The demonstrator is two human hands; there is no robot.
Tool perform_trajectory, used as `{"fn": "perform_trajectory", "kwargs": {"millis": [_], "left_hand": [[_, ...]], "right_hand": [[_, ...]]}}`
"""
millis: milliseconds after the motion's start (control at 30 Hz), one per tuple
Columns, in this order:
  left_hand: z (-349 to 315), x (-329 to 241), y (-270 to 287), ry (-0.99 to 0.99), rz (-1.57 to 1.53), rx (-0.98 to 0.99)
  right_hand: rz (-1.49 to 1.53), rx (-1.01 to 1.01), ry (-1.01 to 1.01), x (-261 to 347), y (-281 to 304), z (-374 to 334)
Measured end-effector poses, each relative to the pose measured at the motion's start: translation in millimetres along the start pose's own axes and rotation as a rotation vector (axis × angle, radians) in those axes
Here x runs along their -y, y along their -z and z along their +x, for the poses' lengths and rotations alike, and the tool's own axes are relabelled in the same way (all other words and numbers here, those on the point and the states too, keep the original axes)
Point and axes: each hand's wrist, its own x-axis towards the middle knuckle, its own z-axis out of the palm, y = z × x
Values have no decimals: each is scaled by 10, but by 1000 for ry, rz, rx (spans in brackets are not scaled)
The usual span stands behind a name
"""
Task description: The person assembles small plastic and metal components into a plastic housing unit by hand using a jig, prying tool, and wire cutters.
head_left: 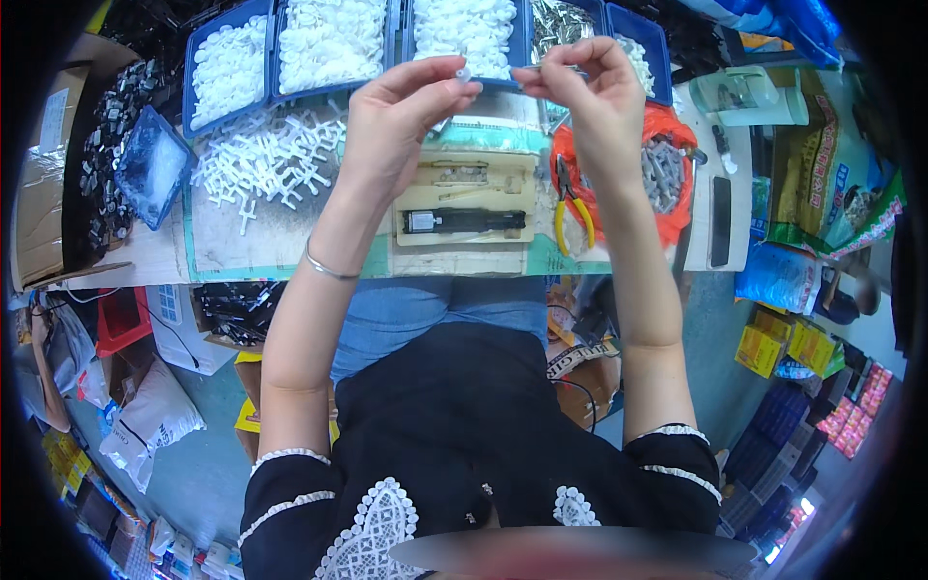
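My left hand (401,111) is raised over the far side of the workbench, thumb and forefinger pinching a small white plastic piece (464,73). Level with it and a short gap to the right, my right hand (604,106) is closed in a pinch on a thin metal pin (530,69), partly hidden by the fingers. Behind the hands stand blue bins of white plastic pieces (333,43) and a bin of metal pins (559,23). White cross-shaped plastic parts (266,159) lie heaped left of my left forearm. Between my forearms, a cream tray (416,239) holds a black bar-shaped part (464,220).
Pliers with yellow handles (584,229) lie beside my right forearm. A red plastic bag (619,230) with grey parts sits partly behind that forearm. Farther right are a black flat bar (720,220) and a clear green container (749,97). A blue tray (153,166) leans at left.
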Motion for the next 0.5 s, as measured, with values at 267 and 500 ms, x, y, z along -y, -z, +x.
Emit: {"fn": "perform_trajectory", "kwargs": {"millis": [267,500], "left_hand": [[-569,70,-27,319,-577,156],[-760,45,-124,396,-671,81]], "right_hand": [[-134,-6,264,3,-381,-662],[-210,-15,364,122,-440,-755]]}}
